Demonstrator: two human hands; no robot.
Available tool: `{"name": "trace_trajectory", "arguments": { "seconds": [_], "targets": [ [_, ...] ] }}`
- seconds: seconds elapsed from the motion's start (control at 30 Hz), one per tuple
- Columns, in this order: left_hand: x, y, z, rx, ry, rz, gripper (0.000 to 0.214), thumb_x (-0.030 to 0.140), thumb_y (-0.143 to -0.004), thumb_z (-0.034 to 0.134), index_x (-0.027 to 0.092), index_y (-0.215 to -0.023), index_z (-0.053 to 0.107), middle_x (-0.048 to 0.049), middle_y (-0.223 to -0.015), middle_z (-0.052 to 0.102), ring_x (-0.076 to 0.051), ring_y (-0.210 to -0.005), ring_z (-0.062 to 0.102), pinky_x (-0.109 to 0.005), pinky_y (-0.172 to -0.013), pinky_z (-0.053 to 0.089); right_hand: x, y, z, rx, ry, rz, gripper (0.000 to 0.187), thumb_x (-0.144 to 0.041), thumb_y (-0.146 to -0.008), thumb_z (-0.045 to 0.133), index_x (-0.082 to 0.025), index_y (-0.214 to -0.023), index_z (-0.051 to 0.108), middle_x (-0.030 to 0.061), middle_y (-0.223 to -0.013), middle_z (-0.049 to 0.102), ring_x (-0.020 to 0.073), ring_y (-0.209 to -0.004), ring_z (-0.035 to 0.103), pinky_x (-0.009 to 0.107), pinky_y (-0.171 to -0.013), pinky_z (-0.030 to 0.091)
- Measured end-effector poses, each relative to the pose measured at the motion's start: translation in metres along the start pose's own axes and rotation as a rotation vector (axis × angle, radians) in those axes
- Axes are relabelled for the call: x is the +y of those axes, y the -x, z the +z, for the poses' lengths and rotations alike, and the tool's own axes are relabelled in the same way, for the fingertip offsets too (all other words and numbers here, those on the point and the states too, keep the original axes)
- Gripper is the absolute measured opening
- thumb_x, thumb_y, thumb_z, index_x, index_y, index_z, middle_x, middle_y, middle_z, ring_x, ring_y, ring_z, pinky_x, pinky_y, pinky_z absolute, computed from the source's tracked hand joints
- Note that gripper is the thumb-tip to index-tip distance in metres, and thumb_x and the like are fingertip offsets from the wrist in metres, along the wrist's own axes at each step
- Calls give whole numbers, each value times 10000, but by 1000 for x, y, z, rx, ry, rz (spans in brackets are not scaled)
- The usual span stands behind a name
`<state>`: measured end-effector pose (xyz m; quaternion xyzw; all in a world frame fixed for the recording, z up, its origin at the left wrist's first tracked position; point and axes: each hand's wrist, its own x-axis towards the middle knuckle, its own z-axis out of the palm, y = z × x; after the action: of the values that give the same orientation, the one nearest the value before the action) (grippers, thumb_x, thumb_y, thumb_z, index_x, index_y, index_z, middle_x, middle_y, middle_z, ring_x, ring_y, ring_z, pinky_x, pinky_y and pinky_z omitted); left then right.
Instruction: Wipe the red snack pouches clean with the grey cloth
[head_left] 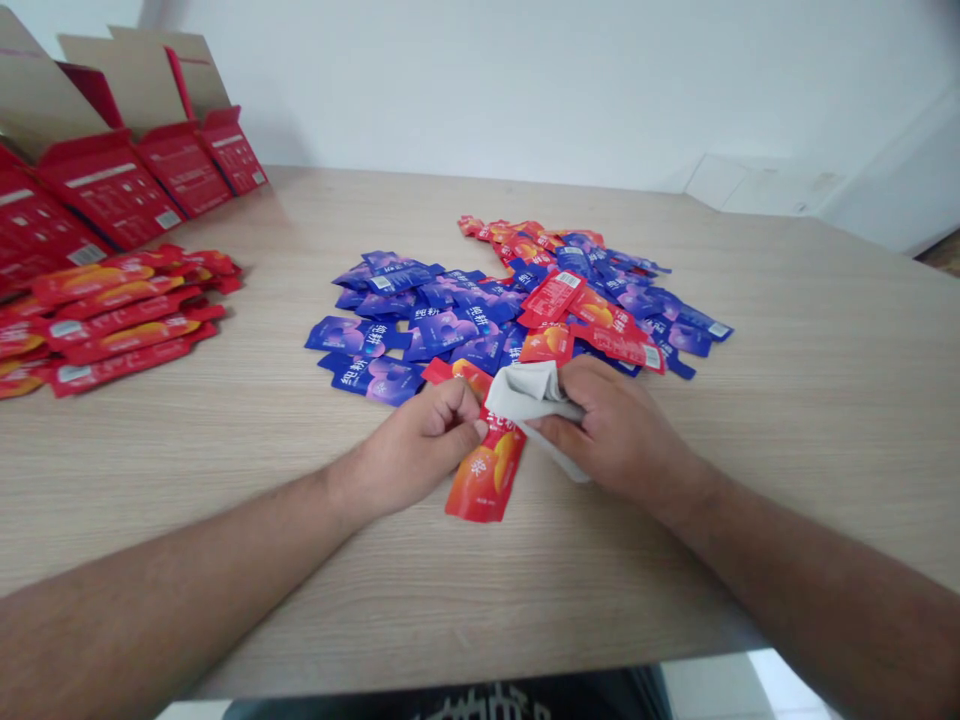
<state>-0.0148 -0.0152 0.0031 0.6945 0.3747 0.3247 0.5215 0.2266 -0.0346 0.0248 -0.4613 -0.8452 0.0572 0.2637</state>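
My left hand (427,440) pinches the edge of a red-orange pouch (486,478), which hangs tilted above the near part of the table. A folded whitish cloth (525,390) is gripped in my right hand (619,425) and lies against the pouch's upper part, hiding it. Just beyond both hands spreads a loose pile of purple-blue pouches (450,320), with several red-orange pouches (607,320) mixed in on its right side. Part of another red pouch (469,375) shows right behind my left hand.
Stacked red-orange pouches (135,320) lie at the left. Behind them stands a row of red cardboard boxes (112,190) with raised flaps. A white wall (480,90) borders the wooden table (337,600) at the back; its front edge runs near my lap.
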Motion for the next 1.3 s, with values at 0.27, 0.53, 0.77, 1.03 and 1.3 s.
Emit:
{"name": "trace_trajectory", "arguments": {
  "seconds": [0.27, 0.53, 0.77, 1.03, 1.3],
  "targets": [
    [2, 0, 0, -5, -31, -8, 181, 313, -927, 595, 178, -835, 515, -1, -788, 572, -124, -686, 498, -250, -614, 412, 0, 1, 1, -19, 1, -7, 180, -350, -936, 672, -195, -929, 579, 66, -953, 627, 231, -869, 601, 346, -767, 477],
    [1, 1, 0, -30, -26, 3, 166, 296, -915, 599, 175, -836, 517, -3, -788, 581, -127, -686, 505, -255, -612, 412, 0, 0, 0, -88, -31, -66, 159, -311, -939, 671, -179, -957, 585, 61, -975, 620, 215, -871, 604, 329, -774, 474],
    [-1, 0, 0, -14, -28, 0, 196, 307, -907, 624, 174, -820, 509, 15, -754, 546, -110, -651, 465, -237, -574, 374, -3, 2, 2, -100, -55, -75, 153, -319, -937, 666, -195, -931, 577, 60, -961, 628, 218, -866, 597, 329, -768, 478],
    [1, 2, 2, -24, 54, 37, 202, 283, -935, 617, 170, -806, 512, 13, -766, 562, -96, -654, 477, -213, -580, 397, 11, -7, 0, 81, -18, 136, 231, -412, -929, 663, -182, -944, 651, 76, -908, 682, 248, -840, 629, 351, -737, 481],
    [7, 4, 8, 107, 632, -155, 215, 273, -894, 695, 177, -873, 504, 20, -759, 606, -85, -603, 569, -190, -572, 502, 33, -12, 2, 216, -565, 397, 403, -579, -970, 578, -222, -1124, 685, 55, -965, 736, 235, -787, 666, 340, -657, 520]
  ]
}}
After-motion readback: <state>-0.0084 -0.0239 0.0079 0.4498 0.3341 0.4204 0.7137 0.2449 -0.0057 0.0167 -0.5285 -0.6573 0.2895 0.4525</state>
